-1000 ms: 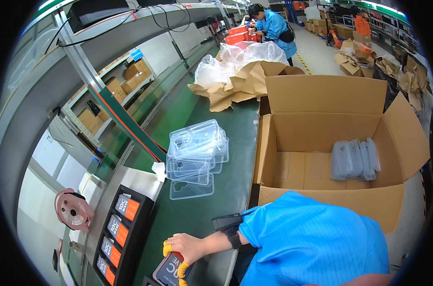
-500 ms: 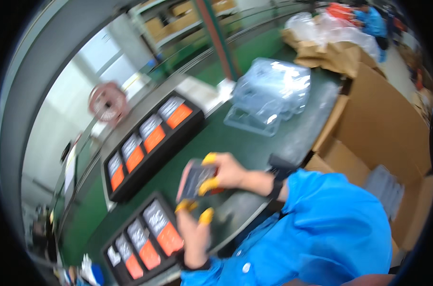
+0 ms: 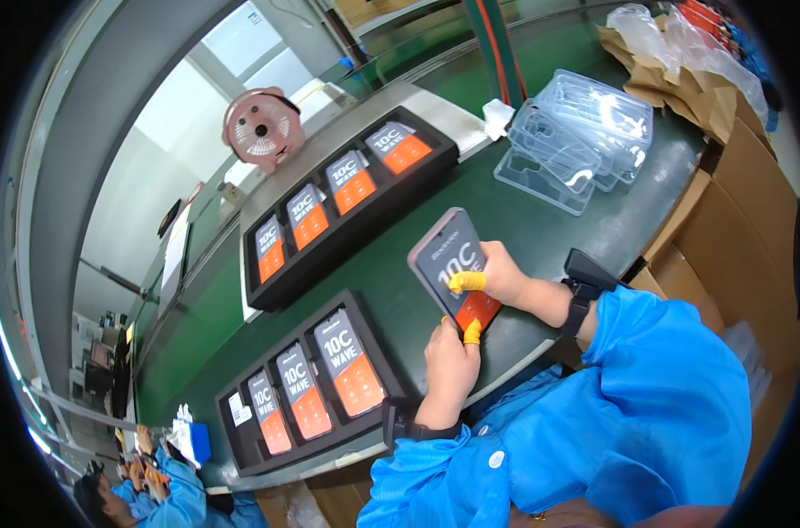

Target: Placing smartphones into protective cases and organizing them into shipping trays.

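– Where's the phone (image 3: 446, 257)?
– My right hand (image 3: 504, 275) grips its side, my left hand (image 3: 453, 365) its lower end; the black tray (image 3: 246, 442) sits at its eight o'clock

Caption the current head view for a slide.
Left hand and right hand hold a phone over a green table, near two black trays of phones and clear plastic cases.

At centre, the smartphone (image 3: 451, 257) looked smooth and faintly glossy; at upper right, clear plastic cases (image 3: 580, 136) shone. The tabletop (image 3: 541, 255) was smooth with a dull sheen, the lower-left tray (image 3: 310, 445) matt, the box (image 3: 756, 207) at right matt cardboard.
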The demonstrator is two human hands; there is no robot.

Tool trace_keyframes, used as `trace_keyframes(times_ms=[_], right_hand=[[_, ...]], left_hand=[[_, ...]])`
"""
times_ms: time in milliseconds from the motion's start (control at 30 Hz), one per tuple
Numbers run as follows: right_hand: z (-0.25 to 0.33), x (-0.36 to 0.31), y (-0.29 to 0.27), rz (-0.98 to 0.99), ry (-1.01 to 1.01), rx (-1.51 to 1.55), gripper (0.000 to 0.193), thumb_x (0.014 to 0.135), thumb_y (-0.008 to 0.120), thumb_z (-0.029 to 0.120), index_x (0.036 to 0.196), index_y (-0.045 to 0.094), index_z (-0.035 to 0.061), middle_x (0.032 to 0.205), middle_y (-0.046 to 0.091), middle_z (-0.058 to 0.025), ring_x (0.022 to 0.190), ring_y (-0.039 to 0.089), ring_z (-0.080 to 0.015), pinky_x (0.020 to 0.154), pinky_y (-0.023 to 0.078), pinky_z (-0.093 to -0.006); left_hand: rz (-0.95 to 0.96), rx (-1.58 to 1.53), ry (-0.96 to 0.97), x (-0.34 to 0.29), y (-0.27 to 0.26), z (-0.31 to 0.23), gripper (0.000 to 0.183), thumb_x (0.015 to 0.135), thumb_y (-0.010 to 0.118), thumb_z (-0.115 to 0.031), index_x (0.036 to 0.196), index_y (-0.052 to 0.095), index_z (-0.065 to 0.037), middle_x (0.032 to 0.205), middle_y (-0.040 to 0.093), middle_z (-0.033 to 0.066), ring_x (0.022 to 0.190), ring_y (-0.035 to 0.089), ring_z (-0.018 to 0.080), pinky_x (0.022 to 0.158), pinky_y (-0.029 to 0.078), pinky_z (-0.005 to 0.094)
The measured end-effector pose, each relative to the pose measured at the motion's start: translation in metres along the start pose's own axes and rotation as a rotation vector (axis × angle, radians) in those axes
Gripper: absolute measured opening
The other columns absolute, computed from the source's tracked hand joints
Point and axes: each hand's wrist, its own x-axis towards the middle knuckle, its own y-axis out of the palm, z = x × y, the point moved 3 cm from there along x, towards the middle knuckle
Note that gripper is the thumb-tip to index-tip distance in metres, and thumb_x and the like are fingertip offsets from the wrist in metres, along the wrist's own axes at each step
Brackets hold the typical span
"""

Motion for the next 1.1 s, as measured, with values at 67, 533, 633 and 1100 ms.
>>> trace_keyframes(times_ms=[67,533,633,1100], right_hand=[[-0.002,-0.001,-0.002,-0.010,-0.007,-0.012,0.037,0.063,0.076,0.019,0.088,0.059,-0.0012,0.081,0.061,-0.0049,0.072,0.057,-0.0102,0.066,0.047,-0.0236],[-0.025,-0.003,-0.032,-0.263,-0.290,-0.154,0.038,0.068,0.071,0.034,0.081,0.054,0.0026,0.075,0.054,0.0012,0.068,0.049,-0.0070,0.061,0.040,-0.0216],[-0.031,0.002,-0.041,-0.187,-0.247,-0.116,0.038,0.068,0.070,0.036,0.082,0.054,0.0051,0.076,0.053,0.0015,0.068,0.050,-0.0084,0.060,0.040,-0.0223],[-0.043,0.003,-0.012,0.416,0.083,-0.449,0.057,0.081,0.040,0.056,0.067,0.052,0.0017,0.062,0.049,-0.0014,0.055,0.041,-0.0087,0.053,0.033,-0.0209]], left_hand=[[0.039,-0.110,-0.010,0.001,0.006,0.010,0.025,0.079,0.054,-0.014,0.097,0.047,0.002,0.080,0.057,0.0237,0.078,0.054,0.0410,0.065,0.044,0.0425],[-0.109,-0.019,-0.072,0.008,0.027,0.008,0.024,0.067,0.053,0.001,0.090,0.045,0.004,0.068,0.055,0.0227,0.066,0.055,0.0388,0.061,0.045,0.0455],[-0.154,-0.092,0.026,0.005,0.028,0.012,0.025,0.068,0.054,0.000,0.090,0.044,0.004,0.067,0.055,0.0229,0.065,0.054,0.0396,0.059,0.044,0.0469],[-0.592,-0.578,-0.237,-0.128,-0.259,0.195,0.023,0.080,0.045,-0.020,0.087,0.058,-0.001,0.069,0.059,0.0046,0.054,0.055,0.0111,0.047,0.044,0.0216]])
